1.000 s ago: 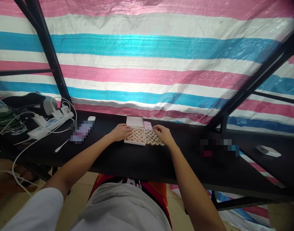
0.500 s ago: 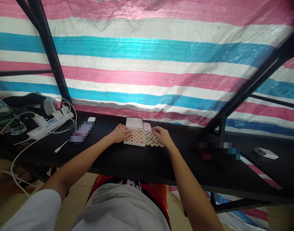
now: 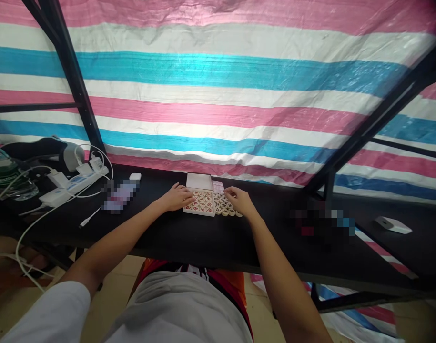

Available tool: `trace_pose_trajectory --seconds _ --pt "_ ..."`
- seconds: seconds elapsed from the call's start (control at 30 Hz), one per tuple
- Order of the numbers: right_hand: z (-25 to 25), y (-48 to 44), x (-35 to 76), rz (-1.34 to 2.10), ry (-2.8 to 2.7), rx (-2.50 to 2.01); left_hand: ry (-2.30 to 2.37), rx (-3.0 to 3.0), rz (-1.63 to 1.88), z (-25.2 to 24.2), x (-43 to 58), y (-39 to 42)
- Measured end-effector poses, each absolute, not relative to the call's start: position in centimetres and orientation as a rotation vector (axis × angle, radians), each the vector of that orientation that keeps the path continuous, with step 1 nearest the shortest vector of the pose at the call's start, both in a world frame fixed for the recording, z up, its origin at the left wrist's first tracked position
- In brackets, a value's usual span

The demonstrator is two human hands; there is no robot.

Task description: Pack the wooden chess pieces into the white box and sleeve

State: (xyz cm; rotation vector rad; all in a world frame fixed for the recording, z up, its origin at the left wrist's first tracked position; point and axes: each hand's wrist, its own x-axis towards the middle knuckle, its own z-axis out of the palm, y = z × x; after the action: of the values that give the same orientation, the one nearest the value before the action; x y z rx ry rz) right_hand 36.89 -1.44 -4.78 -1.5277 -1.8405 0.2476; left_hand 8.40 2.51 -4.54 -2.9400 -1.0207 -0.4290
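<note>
An open white box (image 3: pixel 199 213) stands on the black table, its lid (image 3: pixel 199 181) raised at the back. Rows of round Chinese chess pieces (image 3: pixel 203 202) with red characters lie in it. My left hand (image 3: pixel 177 197) rests at the box's left edge, fingers stretched and spread over the rim. Right of the box sit several round pieces with dark characters (image 3: pixel 225 209), grouped close together. Over them my right hand (image 3: pixel 238 199) has its thumb and fingers pinched together; whatever is between the fingertips is too small to make out. Behind lies a pinkish-white patterned item (image 3: pixel 218 186).
On the left are a power strip (image 3: pixel 65 188) with plugs and cables, a water bottle (image 3: pixel 10 176), a blurred phone-like item (image 3: pixel 121 195) and a small white case (image 3: pixel 135 176). To the right, a blurred dark object (image 3: pixel 321 224) and a white block (image 3: pixel 392 225). Black frame posts flank the table.
Both hands keep nearly the same places and shapes. The whole view has shifted very slightly; no piece has visibly moved.
</note>
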Motion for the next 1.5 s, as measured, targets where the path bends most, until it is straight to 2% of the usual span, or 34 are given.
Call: trace_pose_trajectory --seconds 0.23,0.4,0.57,0.67,0.83,1.0,1.17,1.5 --pt "-4.7 -1.5 36.8 0.247 -1.851 -1.523 -1.002 -2.951 -0.469 -4.3 8.8 2.4" --pt "-4.6 -1.6 36.8 0.252 -1.836 -1.507 -1.113 -2.923 -0.743 -2.9 7.8 3.1" --pt "-4.6 -1.6 36.9 0.252 -1.835 -1.505 -1.509 -2.841 -1.029 -2.8 5.4 5.0" --pt "-4.5 -1.7 36.9 0.241 -1.844 -1.511 -1.703 -2.893 -0.879 -3.9 4.4 6.2" --pt "-4.5 -1.6 37.2 0.243 -1.844 -1.515 -1.612 -2.889 -0.601 -5.1 4.4 6.9" --pt "-4.8 -1.8 35.4 0.187 -1.909 -1.473 -1.620 -2.927 -0.539 -4.7 4.6 6.7" --pt "-4.7 -2.2 30.2 -0.004 -2.233 -1.254 -1.597 -2.942 -0.500 -4.5 4.5 6.3" --pt "-3.3 2.3 26.8 -0.006 -2.722 -1.390 -1.602 -2.918 -0.398 -4.1 5.3 4.9"
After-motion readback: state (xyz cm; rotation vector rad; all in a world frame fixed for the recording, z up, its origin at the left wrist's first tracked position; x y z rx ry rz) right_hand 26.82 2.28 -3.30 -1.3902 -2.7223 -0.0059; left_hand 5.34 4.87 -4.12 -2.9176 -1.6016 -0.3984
